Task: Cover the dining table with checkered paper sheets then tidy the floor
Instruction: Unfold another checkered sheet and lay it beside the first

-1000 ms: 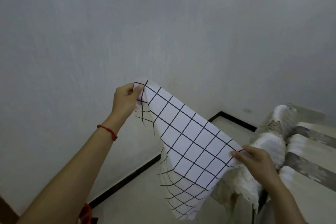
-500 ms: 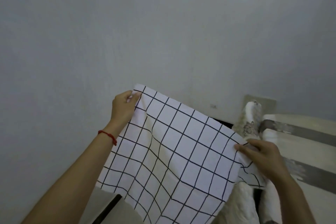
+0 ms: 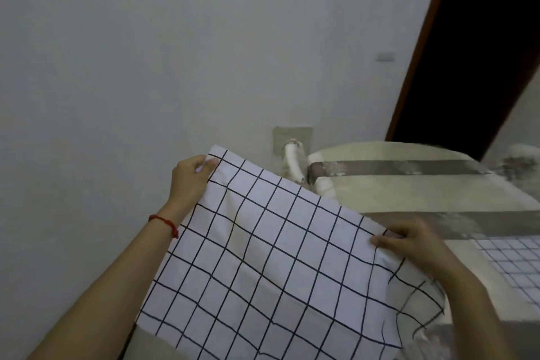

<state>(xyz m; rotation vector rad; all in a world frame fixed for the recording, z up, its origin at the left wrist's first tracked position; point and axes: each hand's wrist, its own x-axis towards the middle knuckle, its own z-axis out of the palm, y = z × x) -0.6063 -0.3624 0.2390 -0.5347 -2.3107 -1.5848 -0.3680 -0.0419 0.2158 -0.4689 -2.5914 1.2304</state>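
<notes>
Left hand [image 3: 191, 177] and right hand [image 3: 409, 242] each pinch a top corner of the sheet [image 3: 263, 266]; looks light, floppy, tear-prone, so corners are best.

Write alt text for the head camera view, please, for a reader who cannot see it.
Two hands, left hand and right hand, hold a checkered paper sheet by its top corners, spread in the air beside a striped dining table. A white wall is behind.
</notes>
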